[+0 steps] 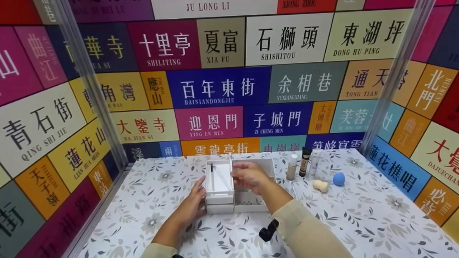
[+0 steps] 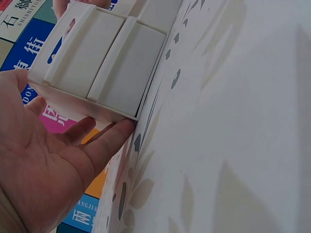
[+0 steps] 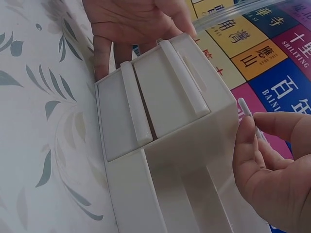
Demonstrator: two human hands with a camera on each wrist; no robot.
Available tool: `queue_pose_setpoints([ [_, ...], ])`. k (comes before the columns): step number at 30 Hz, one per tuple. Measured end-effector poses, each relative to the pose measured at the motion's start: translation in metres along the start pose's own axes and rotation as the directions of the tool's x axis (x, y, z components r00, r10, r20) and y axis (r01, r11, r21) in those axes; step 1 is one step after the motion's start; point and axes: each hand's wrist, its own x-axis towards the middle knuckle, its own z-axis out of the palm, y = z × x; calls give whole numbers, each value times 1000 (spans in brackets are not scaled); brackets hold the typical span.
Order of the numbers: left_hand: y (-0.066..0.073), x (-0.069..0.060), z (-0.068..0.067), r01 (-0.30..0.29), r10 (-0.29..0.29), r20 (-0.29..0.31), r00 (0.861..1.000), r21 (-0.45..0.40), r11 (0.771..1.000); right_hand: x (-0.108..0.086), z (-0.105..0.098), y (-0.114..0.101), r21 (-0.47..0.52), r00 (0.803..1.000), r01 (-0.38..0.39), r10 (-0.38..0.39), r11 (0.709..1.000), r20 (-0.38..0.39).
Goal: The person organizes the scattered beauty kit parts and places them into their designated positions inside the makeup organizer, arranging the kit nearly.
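Note:
A white storage box point(image 1: 219, 208) stands on the cloth, with two stacked drawers point(image 2: 129, 63) at its left front and open compartments at its right. My left hand point(image 1: 196, 197) rests on the box's left side, fingers fairly straight against the wall. Above the box, my right hand point(image 1: 251, 176) pinches a slim white stick point(image 3: 244, 106) between thumb and fingertips; its kind cannot be told. In the box's top tray lie a dark-tipped thin stick point(image 1: 212, 178) and a pale thin stick point(image 1: 223, 178).
Right of the box stand a foundation bottle point(image 1: 291, 167), a black tube point(image 1: 305, 163) and a white tube point(image 1: 315, 165). A cream makeup sponge point(image 1: 320, 185) and a blue makeup sponge point(image 1: 339, 178) lie nearby. A lettered wall point(image 1: 218, 86) rises behind the table.

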Motion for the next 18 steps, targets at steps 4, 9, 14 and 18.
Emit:
queue_pose_setpoints([
  [4, 0, 0, 0, -1, 1, 0, 1000, 3, 1000, 0, 2, 0, -5, 1000, 4, -4, 1000, -2],
  [9, 0, 0, 0, -3, 3, 2, 1000, 1, 1000, 0, 3, 0, -8, 1000, 10, -10, 1000, 3],
  [14, -1, -2, 0, -17, 17, 16, 1000, -14, 1000, 1, 4, 0, -12, 1000, 16, -16, 1000, 12],
  [18, -1, -2, -1, -29, 29, 30, 999, -24, 999, 0, 5, -1, -20, 1000, 16, -16, 1000, 10],
])
